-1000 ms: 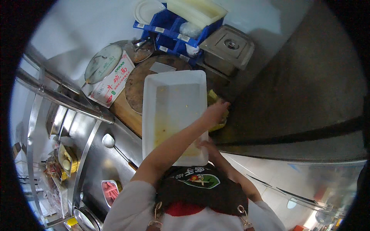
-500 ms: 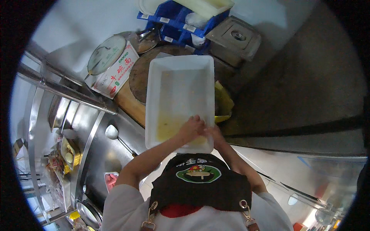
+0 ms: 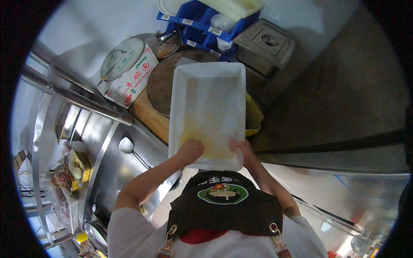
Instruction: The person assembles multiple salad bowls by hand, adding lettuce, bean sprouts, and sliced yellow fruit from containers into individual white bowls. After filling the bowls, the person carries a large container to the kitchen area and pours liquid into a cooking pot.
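A white rectangular plastic tub point(image 3: 251, 81) lies lengthwise in front of me, with yellowish liquid or residue toward its near end and small bits on its bottom. My left hand point(image 3: 191, 151) is over the tub's near left part, fingers curled together; what they hold, if anything, is hidden. My right hand point(image 3: 241, 148) is at the near right side wall, with fingers reaching inward over the rim. Those fingers are smeared by motion, so their grip does not show.
Beneath the tub are a round board point(image 3: 161, 88) and a yellow bag point(image 3: 254, 116). Blue bins point(image 3: 193, 23) and a lidded steel container point(image 3: 266, 45) stand behind. At left are a printed carton point(image 3: 137, 81), a metal rail point(image 3: 81, 98) and a ladle point(image 3: 126, 145) on a steel counter.
My hands were close together near the tub's right near corner. The left hand has moved left, apart from the right. The yellow patch has shifted and spread along the tub bottom.
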A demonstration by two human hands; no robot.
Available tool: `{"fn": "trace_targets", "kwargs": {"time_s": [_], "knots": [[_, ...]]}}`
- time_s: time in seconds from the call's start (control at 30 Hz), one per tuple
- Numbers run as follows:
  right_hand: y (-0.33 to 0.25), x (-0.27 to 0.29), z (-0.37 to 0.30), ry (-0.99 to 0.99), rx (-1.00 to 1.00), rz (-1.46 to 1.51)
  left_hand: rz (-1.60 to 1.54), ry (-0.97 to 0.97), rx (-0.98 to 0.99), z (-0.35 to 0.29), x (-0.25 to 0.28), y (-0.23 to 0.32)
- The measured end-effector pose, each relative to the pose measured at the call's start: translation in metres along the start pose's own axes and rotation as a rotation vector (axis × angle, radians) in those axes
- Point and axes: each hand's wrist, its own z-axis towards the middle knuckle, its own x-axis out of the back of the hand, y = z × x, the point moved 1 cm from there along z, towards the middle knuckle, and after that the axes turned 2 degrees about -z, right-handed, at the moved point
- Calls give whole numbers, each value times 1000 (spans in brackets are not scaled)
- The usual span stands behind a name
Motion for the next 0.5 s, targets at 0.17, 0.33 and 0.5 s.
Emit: {"fn": "trace_targets", "kwargs": {"time_s": [0.17,0.33,0.5], "knots": [[16,18,4,-18,-2,45,-163,-132,22,-11,-12,-10],[32,35,9,-75,-36,42,-317,-17,68,-15,-40,-19],[31,26,-1,70,-14,29,-501,43,75,-13,-38,-20]]}}
